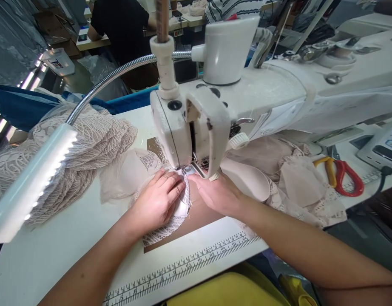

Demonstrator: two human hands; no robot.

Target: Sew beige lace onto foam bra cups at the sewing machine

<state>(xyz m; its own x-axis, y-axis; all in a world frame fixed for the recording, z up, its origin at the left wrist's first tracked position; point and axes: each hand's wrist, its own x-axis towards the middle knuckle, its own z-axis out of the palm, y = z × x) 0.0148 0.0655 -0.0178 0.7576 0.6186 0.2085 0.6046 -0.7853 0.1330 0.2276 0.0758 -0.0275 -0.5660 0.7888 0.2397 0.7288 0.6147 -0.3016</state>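
Note:
A beige lace bra cup (182,208) lies under the needle end of a white sewing machine (170,127), on a brown plate (200,208). My left hand (157,199) rests over the cup with its fingers bent and close together, pressing and gripping the fabric. To the right of the needle, my right hand (220,193) is closed at the cup's edge, its thumb close to the presser foot (185,168). The machine's guard hides part of the right fingers. Sheer beige fabric (119,176) spreads out left of my left hand.
Stacked lace pieces (97,136) lie at left, behind a lit lamp (33,182) on a flexible neck. More sewn pieces (301,182) and red-and-yellow-handled scissors (347,178) are at right. A ruler strip (183,267) runs along the front edge. Co-workers (119,38) sit beyond.

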